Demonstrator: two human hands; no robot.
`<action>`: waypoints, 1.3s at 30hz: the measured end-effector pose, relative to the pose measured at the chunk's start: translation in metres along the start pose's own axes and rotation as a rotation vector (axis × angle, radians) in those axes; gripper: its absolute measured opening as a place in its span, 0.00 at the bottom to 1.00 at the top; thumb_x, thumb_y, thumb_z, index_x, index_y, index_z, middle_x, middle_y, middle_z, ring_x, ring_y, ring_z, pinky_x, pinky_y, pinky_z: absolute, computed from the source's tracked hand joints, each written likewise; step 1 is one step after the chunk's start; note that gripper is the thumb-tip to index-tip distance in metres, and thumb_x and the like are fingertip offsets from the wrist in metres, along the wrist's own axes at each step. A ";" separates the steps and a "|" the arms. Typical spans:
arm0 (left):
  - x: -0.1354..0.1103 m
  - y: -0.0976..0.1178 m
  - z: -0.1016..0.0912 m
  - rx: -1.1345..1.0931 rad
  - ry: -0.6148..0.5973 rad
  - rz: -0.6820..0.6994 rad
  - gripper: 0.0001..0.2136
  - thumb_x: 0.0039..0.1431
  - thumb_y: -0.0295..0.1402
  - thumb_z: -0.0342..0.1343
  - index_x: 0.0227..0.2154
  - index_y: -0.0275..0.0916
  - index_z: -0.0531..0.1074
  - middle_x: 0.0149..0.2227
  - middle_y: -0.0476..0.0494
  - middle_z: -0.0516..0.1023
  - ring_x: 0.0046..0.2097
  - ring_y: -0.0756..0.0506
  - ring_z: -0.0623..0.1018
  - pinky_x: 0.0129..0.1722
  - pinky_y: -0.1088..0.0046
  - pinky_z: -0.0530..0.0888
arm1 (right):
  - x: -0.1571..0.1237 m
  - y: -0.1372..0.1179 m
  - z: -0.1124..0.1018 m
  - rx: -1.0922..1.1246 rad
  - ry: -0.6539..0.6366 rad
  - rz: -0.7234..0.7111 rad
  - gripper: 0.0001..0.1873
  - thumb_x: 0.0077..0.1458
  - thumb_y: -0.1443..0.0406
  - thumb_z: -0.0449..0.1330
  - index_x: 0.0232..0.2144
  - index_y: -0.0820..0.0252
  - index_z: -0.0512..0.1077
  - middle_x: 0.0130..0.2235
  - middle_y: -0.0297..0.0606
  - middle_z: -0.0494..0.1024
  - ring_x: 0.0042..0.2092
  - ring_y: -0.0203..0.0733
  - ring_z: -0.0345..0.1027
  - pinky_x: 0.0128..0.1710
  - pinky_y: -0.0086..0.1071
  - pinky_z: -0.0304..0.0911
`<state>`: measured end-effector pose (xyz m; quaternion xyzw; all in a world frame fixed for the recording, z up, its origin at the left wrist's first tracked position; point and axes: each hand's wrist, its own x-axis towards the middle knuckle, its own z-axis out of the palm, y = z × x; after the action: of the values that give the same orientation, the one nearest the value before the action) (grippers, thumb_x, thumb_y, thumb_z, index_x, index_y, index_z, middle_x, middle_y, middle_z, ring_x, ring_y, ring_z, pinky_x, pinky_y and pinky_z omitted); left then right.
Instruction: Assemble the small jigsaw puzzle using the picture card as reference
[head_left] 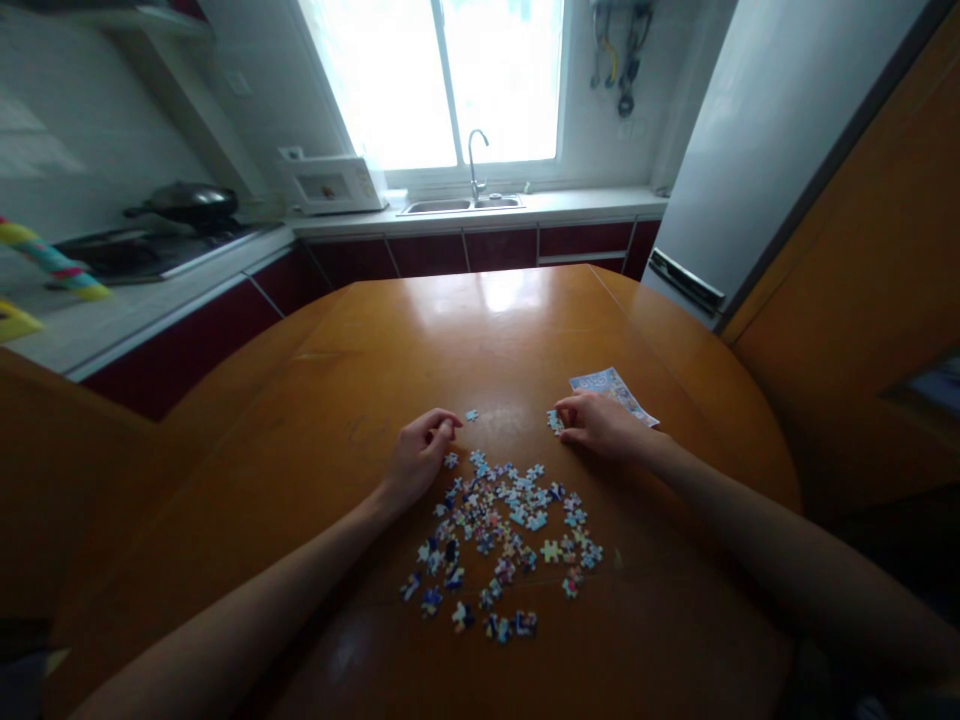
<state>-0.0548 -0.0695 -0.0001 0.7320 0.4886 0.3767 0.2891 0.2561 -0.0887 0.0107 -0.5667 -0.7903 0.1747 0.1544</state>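
A loose heap of small jigsaw pieces (487,515), mostly pale blue, navy and multicoloured, lies on the wooden table between my forearms. My left hand (421,452) rests at the heap's upper left, fingers curled in towards the thumb, with nothing visible in them. Just past its fingertips lies a single light-blue piece (471,415); another piece (451,460) sits beside the hand. Farther right, my right hand (600,424) has thumb and fingers closed at the edge of a small pale-blue jigsaw cluster (554,422) on the table. How many pieces make up that cluster I cannot tell.
A printed picture sheet (615,388) lies partly under my right hand. The oval wooden table (480,340) extends ahead towards the counter with a sink (439,207) and a microwave (337,186). At left are a stove and a wok (191,202); a fridge (757,140) stands right.
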 end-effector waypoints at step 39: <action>0.000 -0.004 0.000 0.009 -0.017 0.031 0.13 0.62 0.39 0.49 0.33 0.36 0.75 0.26 0.49 0.73 0.27 0.49 0.70 0.27 0.77 0.64 | -0.020 -0.049 0.026 0.175 -0.018 -0.269 0.05 0.54 0.72 0.64 0.32 0.59 0.80 0.35 0.37 0.75 0.34 0.35 0.68 0.36 0.29 0.60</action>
<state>-0.0564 -0.0683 -0.0035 0.7439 0.4765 0.3727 0.2839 0.2095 -0.1246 0.0091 -0.4383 -0.8422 0.2256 0.2183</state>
